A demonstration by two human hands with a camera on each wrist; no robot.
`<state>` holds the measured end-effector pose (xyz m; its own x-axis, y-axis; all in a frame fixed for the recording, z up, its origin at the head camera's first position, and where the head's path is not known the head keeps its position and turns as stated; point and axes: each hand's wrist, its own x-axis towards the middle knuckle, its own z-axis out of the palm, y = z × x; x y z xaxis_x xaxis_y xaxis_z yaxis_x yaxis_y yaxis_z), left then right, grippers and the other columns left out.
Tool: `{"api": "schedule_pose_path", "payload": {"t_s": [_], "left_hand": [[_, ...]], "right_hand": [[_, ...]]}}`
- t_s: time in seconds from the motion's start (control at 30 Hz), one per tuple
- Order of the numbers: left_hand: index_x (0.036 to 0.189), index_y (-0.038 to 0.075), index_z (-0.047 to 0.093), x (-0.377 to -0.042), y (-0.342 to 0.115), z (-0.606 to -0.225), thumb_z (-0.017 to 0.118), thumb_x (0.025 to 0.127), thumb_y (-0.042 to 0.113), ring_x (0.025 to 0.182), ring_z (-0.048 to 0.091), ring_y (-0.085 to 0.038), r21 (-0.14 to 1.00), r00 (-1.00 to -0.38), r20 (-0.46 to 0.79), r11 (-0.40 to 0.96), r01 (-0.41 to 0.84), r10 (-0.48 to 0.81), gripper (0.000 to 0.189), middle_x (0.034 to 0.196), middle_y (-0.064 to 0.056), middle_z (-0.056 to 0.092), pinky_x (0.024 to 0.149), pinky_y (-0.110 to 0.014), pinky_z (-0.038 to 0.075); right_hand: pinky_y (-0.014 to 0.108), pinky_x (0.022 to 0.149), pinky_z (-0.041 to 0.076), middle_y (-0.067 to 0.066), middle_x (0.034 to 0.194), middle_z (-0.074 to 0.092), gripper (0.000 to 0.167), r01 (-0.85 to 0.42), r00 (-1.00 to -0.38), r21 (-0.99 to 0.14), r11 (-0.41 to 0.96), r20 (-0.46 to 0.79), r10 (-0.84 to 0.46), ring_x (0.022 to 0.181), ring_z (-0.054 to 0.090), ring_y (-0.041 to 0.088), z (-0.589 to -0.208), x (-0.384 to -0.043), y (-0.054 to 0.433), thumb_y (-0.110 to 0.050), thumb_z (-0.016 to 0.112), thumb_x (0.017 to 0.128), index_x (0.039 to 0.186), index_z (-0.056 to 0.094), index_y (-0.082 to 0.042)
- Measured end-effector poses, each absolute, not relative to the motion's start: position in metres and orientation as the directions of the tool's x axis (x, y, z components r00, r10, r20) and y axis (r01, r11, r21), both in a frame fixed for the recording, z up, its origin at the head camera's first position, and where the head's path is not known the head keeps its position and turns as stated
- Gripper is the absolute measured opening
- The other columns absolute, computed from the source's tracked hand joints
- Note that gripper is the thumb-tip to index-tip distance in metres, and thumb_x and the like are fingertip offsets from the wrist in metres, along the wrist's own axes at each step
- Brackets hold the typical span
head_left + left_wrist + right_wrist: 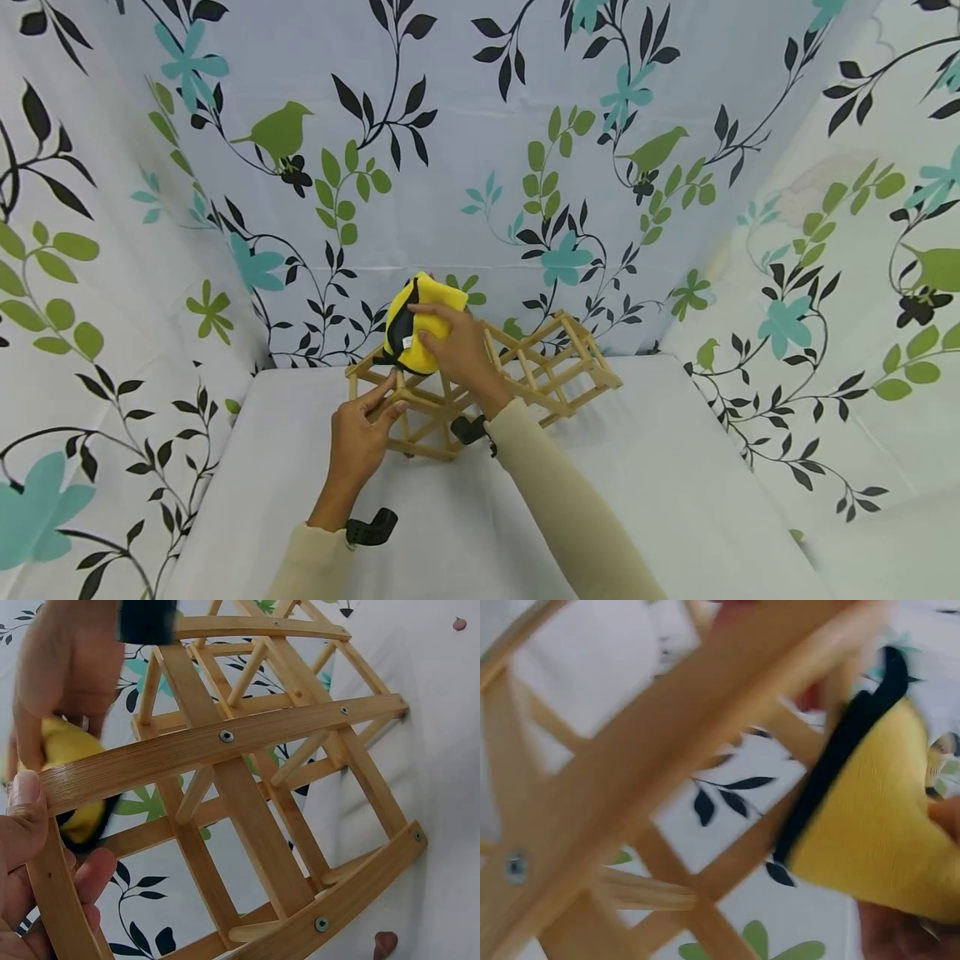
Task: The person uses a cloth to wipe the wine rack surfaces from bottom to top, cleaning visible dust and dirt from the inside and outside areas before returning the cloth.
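Note:
A slatted wooden lattice rack (pixel 422 451) stands on the white table, its bars joined by small metal screws in the left wrist view. My left hand (pixel 358 437) grips the rack's near left corner; in the left wrist view the thumb lies over the end of a rail and the fingers come round below. Over that end of the rack, my right hand (pixel 465 358) holds a yellow cloth item (pixel 442 293) with black edging and a small white tag. The right wrist view shows the cloth (pixel 870 810) bunched between fingers and thumb, its black edge beside the bars.
White table surface (pixel 600 500) extends in front of and to the right of the rack. Behind it hangs a leaf-and-bird patterned curtain (pixel 450 208), which also covers both sides. Black devices are strapped to both wrists.

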<state>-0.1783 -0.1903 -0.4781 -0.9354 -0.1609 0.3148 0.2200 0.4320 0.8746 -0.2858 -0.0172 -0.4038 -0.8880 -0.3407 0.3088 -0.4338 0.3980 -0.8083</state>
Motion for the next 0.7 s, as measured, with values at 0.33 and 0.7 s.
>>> {"api": "schedule_pose_path", "payload": {"t_s": [0.33, 0.7], "left_hand": [[0.151, 0.009, 0.059, -0.177, -0.196, -0.474, 0.073, 0.102, 0.028, 0.131, 0.067, -0.039, 0.859, -0.938, 0.309, 0.468, 0.205, -0.156, 0.055, 0.139, -0.018, 0.07, 0.111, -0.059, 0.05], [0.148, 0.014, 0.065, -0.149, -0.214, -0.511, 0.079, 0.098, 0.024, 0.128, 0.062, -0.042, 0.824, -0.826, 0.411, 0.545, 0.156, -0.386, 0.052, 0.138, -0.02, 0.071, 0.103, -0.057, 0.051]], "right_hand": [[0.03, 0.07, 0.059, 0.009, 0.14, 0.067, 0.036, -0.418, -0.858, -0.839, 0.347, 0.239, -0.454, 0.085, 0.065, 0.019, -0.391, -0.29, -0.006, -0.014, 0.072, 0.099, 0.132, 0.076, -0.027], [0.028, 0.067, 0.057, 0.005, 0.139, 0.066, 0.035, -0.437, -0.838, -0.792, 0.427, 0.186, -0.513, 0.079, 0.062, 0.018, -0.373, -0.286, -0.001, -0.013, 0.07, 0.099, 0.13, 0.076, -0.029]]}}
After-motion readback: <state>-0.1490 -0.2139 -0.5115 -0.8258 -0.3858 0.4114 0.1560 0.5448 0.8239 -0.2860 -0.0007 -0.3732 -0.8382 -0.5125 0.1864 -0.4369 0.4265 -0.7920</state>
